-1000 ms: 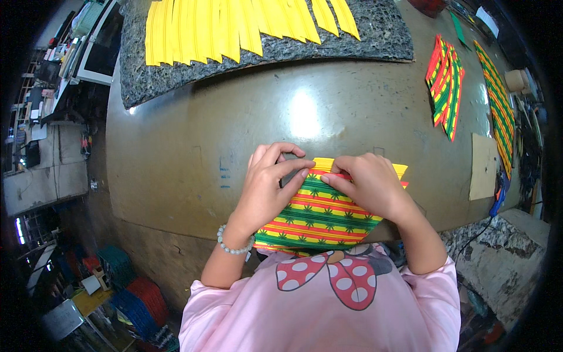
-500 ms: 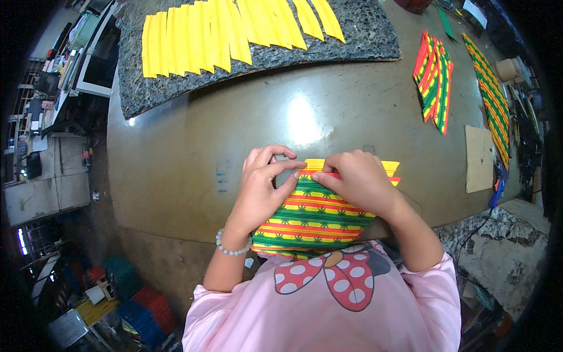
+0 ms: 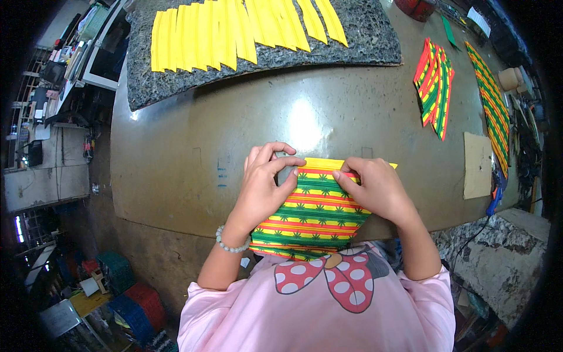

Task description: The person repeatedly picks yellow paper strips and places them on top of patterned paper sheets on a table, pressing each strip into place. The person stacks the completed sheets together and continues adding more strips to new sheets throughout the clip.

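A cloth piece (image 3: pixel 311 220) striped green, yellow and red with dark leaf shapes lies over the table's near edge, its lower end against my shirt. Along its far edge runs a yellow fabric strip (image 3: pixel 322 165), its pointed end sticking out past my right hand. My left hand (image 3: pixel 265 179) pinches the left corner, where strip and cloth meet, between thumb and fingers. My right hand (image 3: pixel 380 185) is closed on the same edge farther right, thumb on the patterned cloth and fingers over the strip. Beads circle my left wrist.
Several yellow strips (image 3: pixel 196 38) lie in a row on a dark speckled board (image 3: pixel 158 88) at the back of the table (image 3: pixel 164 158). To the right are patterned cloth pieces (image 3: pixel 434 88), a long patterned strip (image 3: pixel 492 105) and a tan card (image 3: pixel 477 164).
My right hand has slid right along the edge, baring more of the yellow strip between my hands. My left hand keeps its pinch at the corner. The view has shifted slightly.
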`<state>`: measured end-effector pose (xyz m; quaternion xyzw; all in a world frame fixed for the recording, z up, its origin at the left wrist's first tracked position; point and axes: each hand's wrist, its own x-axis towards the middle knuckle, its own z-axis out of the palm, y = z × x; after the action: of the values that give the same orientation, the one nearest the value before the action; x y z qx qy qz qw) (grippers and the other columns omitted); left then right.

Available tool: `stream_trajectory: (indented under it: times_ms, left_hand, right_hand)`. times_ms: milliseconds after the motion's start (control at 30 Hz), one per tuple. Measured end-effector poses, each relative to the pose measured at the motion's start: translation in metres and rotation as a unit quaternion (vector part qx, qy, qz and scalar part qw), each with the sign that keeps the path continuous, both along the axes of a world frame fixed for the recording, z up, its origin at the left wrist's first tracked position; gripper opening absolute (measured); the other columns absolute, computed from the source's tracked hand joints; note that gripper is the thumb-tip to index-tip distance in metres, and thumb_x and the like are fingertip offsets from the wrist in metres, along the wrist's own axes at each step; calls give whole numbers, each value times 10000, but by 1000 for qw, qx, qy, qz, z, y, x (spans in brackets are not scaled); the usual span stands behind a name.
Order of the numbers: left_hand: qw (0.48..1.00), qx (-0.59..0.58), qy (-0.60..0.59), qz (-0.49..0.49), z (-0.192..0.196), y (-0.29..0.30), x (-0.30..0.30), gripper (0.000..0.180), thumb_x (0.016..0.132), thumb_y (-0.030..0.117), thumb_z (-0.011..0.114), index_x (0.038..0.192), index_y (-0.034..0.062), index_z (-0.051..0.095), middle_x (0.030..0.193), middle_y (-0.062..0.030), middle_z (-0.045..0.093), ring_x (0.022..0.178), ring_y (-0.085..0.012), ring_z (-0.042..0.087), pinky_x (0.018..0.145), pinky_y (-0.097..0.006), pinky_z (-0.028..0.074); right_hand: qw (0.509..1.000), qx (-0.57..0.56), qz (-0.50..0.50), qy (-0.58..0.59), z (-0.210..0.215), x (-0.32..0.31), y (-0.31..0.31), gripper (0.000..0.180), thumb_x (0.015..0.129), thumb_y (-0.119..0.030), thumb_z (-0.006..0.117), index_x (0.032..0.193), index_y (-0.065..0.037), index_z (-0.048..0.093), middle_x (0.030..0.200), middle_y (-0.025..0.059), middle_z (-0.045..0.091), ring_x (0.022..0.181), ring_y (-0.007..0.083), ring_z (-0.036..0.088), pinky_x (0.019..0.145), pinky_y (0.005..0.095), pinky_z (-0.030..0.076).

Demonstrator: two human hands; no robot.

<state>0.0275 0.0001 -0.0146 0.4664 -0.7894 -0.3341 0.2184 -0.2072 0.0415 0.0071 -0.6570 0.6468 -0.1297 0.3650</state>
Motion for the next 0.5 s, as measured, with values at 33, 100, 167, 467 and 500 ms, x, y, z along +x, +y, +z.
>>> stream_trajectory:
  times_ms: [33, 100, 167, 467, 500]
  left_hand:
    - [1000, 0, -1, 1, 1, 1, 0, 184, 851, 90, 697, 1023, 86, 762, 1162, -60, 618, 1097, -256, 517, 1001, -373, 402]
    - [1000, -10, -4, -1, 1, 2, -1, 193, 841, 81, 690, 1015, 111, 767, 1169, -47, 610, 1074, -256, 510, 984, -376, 402]
    - [1000, -28, -6, -10, 1, 3, -2, 220, 818, 80, 691, 1005, 159, 779, 1170, -22, 597, 1035, -251, 500, 956, -384, 403]
    - [990, -98, -78, -70, 6, 8, 1, 349, 765, 57, 683, 1078, 191, 759, 1155, -25, 597, 1024, -253, 523, 924, -399, 410]
    - [983, -128, -98, -85, 7, 11, 0, 355, 760, 63, 685, 1097, 155, 745, 1147, -42, 603, 1027, -260, 539, 922, -402, 421]
  right_hand:
    - [1000, -7, 1, 7, -1, 1, 0, 323, 940, -337, 633, 882, -27, 700, 737, 208, 682, 715, 403, 676, 675, 505, 519]
    - [1000, -18, 4, 19, -1, 2, 0, 300, 939, -312, 623, 878, -29, 699, 735, 211, 681, 713, 407, 675, 678, 511, 520]
    - [999, -22, 9, 30, -1, 2, 0, 294, 934, -307, 620, 874, -30, 699, 732, 211, 680, 709, 407, 675, 678, 515, 521]
    - [998, -34, 11, 42, -4, 3, 0, 298, 923, -324, 631, 856, -43, 702, 710, 189, 675, 683, 387, 671, 651, 496, 510]
    - [998, -39, 14, 38, -5, 2, 0, 291, 925, -312, 622, 864, -39, 705, 725, 203, 683, 702, 400, 677, 676, 517, 521]
